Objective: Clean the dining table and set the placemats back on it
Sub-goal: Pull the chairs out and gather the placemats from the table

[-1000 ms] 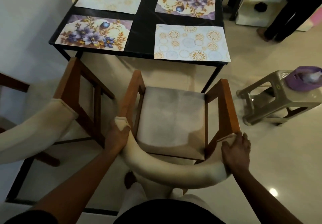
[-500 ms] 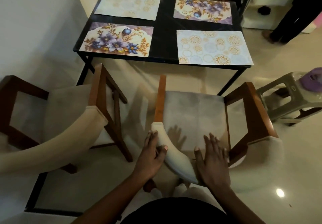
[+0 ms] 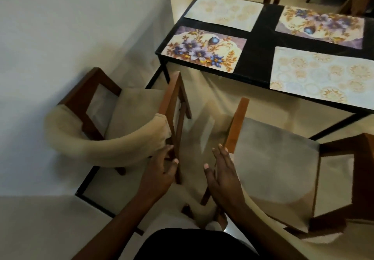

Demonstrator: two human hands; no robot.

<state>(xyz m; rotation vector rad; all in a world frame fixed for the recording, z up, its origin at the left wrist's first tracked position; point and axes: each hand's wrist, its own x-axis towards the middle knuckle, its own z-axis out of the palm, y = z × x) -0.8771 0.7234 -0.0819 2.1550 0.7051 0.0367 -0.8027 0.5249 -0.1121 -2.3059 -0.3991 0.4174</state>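
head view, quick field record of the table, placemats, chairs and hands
table: black top, bare strip down the middle
floral placemats: two, on opposite corners
pale placemats: two, other corners
left chair: pulled out, by wall
right chair: pulled out, facing table
left hand: open, at left chair's post, contact unclear
right hand: open, between chairs, holding nothing

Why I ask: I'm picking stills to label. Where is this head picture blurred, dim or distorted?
Head view: dim, warm light throughout; motion blur smears the wooden chair with the grey seat cushion and softens the left hand and right hand; the purple floral placemat on the black dining table is legible; wide-angle skew slants the table.
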